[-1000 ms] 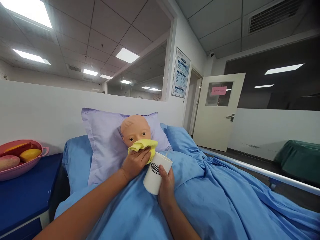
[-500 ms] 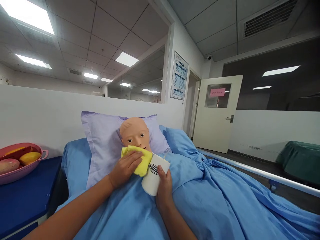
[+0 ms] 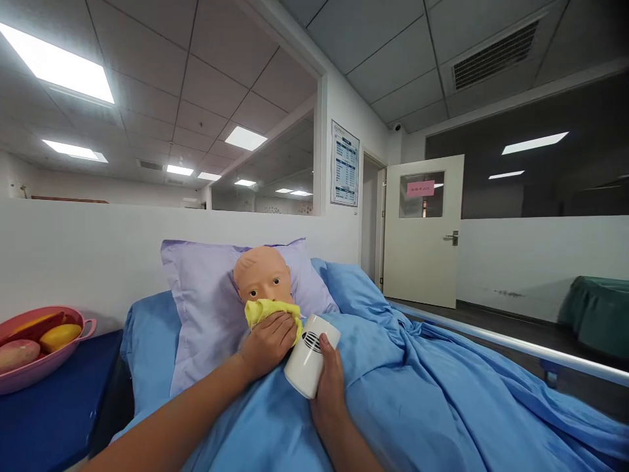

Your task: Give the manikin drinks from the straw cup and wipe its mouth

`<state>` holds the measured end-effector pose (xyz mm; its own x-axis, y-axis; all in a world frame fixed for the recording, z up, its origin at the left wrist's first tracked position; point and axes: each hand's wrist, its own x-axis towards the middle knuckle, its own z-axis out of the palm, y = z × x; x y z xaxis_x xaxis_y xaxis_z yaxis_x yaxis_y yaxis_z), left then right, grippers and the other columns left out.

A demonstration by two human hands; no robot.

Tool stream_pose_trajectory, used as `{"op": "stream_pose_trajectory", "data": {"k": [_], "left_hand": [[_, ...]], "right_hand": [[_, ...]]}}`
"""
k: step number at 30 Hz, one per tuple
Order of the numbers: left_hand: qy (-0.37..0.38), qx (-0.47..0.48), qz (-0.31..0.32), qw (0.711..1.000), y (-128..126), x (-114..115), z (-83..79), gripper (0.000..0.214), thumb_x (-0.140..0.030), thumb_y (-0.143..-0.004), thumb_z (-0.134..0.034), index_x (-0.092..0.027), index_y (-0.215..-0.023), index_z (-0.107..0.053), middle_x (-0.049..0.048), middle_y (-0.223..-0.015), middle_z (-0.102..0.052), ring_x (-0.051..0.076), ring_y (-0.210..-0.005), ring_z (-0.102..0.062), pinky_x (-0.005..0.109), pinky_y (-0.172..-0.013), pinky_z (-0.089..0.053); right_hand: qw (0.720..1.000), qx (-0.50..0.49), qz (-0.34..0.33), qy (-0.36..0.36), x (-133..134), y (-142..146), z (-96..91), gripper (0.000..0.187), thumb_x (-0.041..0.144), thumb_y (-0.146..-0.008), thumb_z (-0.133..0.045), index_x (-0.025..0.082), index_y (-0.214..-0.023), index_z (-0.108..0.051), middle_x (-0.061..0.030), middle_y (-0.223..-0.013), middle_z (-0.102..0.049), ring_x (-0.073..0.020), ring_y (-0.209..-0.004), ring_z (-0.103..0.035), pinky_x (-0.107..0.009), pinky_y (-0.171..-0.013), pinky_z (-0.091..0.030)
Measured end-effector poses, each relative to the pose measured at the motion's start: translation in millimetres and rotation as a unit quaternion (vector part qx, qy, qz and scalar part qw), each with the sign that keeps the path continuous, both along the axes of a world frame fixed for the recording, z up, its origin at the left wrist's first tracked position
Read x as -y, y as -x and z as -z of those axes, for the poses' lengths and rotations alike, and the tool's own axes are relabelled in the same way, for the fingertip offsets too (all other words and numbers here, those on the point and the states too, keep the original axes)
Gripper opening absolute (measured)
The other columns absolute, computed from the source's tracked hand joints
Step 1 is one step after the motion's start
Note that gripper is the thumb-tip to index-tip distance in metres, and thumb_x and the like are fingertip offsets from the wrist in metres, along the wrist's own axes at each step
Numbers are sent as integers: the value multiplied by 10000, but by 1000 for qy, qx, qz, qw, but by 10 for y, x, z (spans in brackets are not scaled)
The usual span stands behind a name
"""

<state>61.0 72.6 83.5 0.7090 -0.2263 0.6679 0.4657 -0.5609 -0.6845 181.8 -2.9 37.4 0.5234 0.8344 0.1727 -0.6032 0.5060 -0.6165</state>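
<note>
A manikin's head [image 3: 264,272] rests on a lilac pillow [image 3: 199,288], its body under a blue quilt [image 3: 417,393]. My left hand [image 3: 269,342] is closed on a yellow cloth [image 3: 263,311] and presses it over the manikin's mouth and chin, which are hidden. In my right hand [image 3: 329,380] is a white mug [image 3: 308,367] with a dark striped mark. The mug tilts, its upper end leaning right, beside the cloth and above the quilt. Its inside cannot be seen.
At the left, a pink basket [image 3: 88,328] of fruit stands on a dark blue cabinet top [image 3: 54,419]. A white bed rail [image 3: 515,347] runs along the far right side. Behind it are an open door [image 3: 425,255] and a green-covered object [image 3: 597,314].
My left hand has moved the cloth right and closer over the manikin's mouth, which showed before. The mug stays in my right hand beside it. The camera view has tipped up slightly.
</note>
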Motion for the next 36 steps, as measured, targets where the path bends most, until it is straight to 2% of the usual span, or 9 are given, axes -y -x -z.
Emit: {"op": "stream_pose_trajectory", "data": {"k": [5, 8, 10, 14, 16, 18, 21, 26, 36], "left_hand": [[38, 13, 19, 999, 92, 66, 139, 213, -150, -952, -435, -105, -1035, -626, 86, -959, -724, 189, -901, -680, 351, -873, -565], [50, -7, 21, 999, 201, 99, 104, 202, -171, -959, -430, -115, -1022, -614, 74, -889, -709, 181, -833, -671, 330, -792, -579], [44, -16, 41, 998, 271, 133, -29, 177, -168, -953, -449, -129, -1030, -603, 58, -865, -699, 170, -829, -661, 347, -860, -570], [0, 30, 96, 995, 299, 211, -493, 202, -130, -940, -445, -152, -1105, -559, 76, -963, -689, 177, -955, -643, 417, -1006, -516], [-3, 66, 113, 991, 241, 218, -686, 218, -201, -957, -437, -148, -1143, -539, 110, -1021, -675, 205, -1025, -622, 447, -1000, -518], [10, 81, 119, 989, 150, 184, -765, 275, -318, -961, -460, -135, -1151, -537, 139, -1058, -666, 233, -1074, -604, 457, -991, -520], [37, 73, 63, 995, 8, 65, -665, 286, -360, -942, -506, -132, -1101, -573, 130, -1039, -677, 240, -1072, -614, 445, -1012, -501], [-12, 65, -57, 996, -79, -137, -333, 206, -172, -923, -487, -146, -1075, -624, 95, -1097, -701, 240, -1127, -616, 473, -1088, -422], [11, 35, -23, 999, 77, -53, -35, 138, -176, -925, -540, -169, -1024, -635, 47, -1194, -699, 206, -1231, -574, 443, -1132, -371]], "right_hand": [[1000, 13, 0, 15, -9, 0, 53, 514, 504, -741, -755, 191, -1120, -603, -5, -827, -703, -150, -647, -620, -240, -538, -499], [999, 32, -5, 21, -6, 5, 58, 521, 502, -726, -767, 200, -1116, -601, -10, -848, -712, -157, -650, -635, -240, -531, -497], [999, 39, -5, 22, 3, 12, 43, 524, 500, -712, -776, 204, -1109, -604, -7, -841, -713, -161, -641, -640, -240, -519, -491], [998, 45, -15, 31, 38, 24, -8, 540, 531, -717, -754, 199, -1114, -598, -17, -799, -719, -188, -615, -647, -271, -511, -498], [998, 53, -32, 28, 55, 27, -28, 540, 552, -732, -732, 186, -1104, -593, -35, -780, -724, -212, -618, -660, -303, -531, -514], [997, 59, -40, 26, 67, 30, -41, 541, 564, -735, -723, 178, -1092, -592, -40, -753, -721, -220, -603, -661, -316, -533, -517], [997, 55, -40, 28, 74, 32, -50, 562, 562, -730, -726, 178, -1115, -585, -32, -737, -716, -214, -588, -658, -314, -533, -514], [998, 35, -39, 33, 68, 32, -56, 592, 540, -709, -752, 186, -1148, -572, -25, -787, -719, -211, -634, -673, -324, -586, -533], [999, 31, -17, -9, 8, 52, -13, 482, 477, -748, -740, 198, -1116, -601, -2, -816, -683, -182, -684, -637, -305, -624, -530]]}}
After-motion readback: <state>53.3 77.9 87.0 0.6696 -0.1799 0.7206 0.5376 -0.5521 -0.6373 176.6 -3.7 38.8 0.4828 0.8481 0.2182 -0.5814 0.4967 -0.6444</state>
